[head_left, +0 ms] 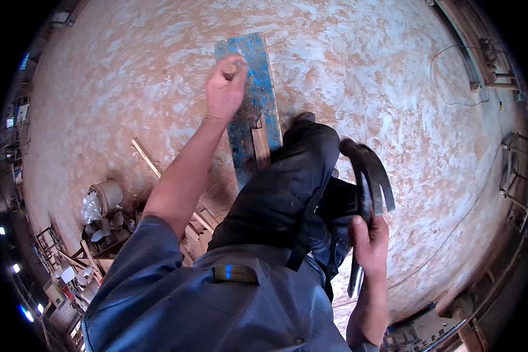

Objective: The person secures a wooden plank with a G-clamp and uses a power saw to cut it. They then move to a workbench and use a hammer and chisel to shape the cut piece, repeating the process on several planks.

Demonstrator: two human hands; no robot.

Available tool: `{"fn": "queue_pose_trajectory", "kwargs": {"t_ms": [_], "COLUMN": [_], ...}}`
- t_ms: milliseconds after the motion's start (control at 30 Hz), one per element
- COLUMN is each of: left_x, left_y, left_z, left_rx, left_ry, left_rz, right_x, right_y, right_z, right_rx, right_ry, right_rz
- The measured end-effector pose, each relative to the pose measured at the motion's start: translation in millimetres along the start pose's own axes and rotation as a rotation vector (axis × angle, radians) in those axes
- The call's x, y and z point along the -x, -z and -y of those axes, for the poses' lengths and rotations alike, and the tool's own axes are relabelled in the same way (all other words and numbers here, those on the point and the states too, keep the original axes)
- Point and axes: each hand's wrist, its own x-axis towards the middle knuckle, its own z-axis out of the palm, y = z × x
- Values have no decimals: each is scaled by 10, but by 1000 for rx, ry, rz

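My left hand (224,92) is closed around a short, pale round piece, apparently wood (230,71), held over the upper part of a worn blue plank (251,94). A narrow reddish wooden piece (260,145) lies lengthwise on the plank below that hand, beside my dark-trousered leg. My right hand (369,242) grips a dark hammer (366,176) at the right of my legs; its head and shaft are smeared by motion, and a metal handle end shows below the fist.
Wood strips (202,220), a pale bucket (105,199) with clear plastic and assorted scraps lie at the lower left on the mottled floor (129,82). A long wooden-and-metal frame (484,64) is at the upper right, with a thin cable running along the right side.
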Motion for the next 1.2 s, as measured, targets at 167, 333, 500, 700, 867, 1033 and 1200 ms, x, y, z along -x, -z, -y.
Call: {"fn": "queue_pose_trajectory", "kwargs": {"t_ms": [167, 333, 500, 700, 867, 1033, 1200], "left_x": [709, 1313, 1233, 607, -6, -5, 428], "left_y": [120, 130, 312, 148, -1003, -2466, -3800], "left_z": [132, 294, 1132, 1023, -1062, -2917, -4174], "left_rx": [-674, -549, -1176, -1080, -955, -965, -527], "left_ry": [174, 495, 1, 243, -198, -382, -698], "left_rz": [460, 657, 986, 731, 794, 868, 891], "right_x": [85, -81, -392, 485, 1726, 2024, 1736], "right_y": [293, 674, 1274, 1901, 2164, 2528, 3209], "right_z": [-455, -712, -933, -1398, -1318, -1113, -961], "right_rx": [-26, 145, 237, 134, -47, -208, -262], "right_ry": [-192, -160, -43, -135, -387, -534, -367], "right_rz": [-128, -88, -76, -284, -582, -730, -900]}}
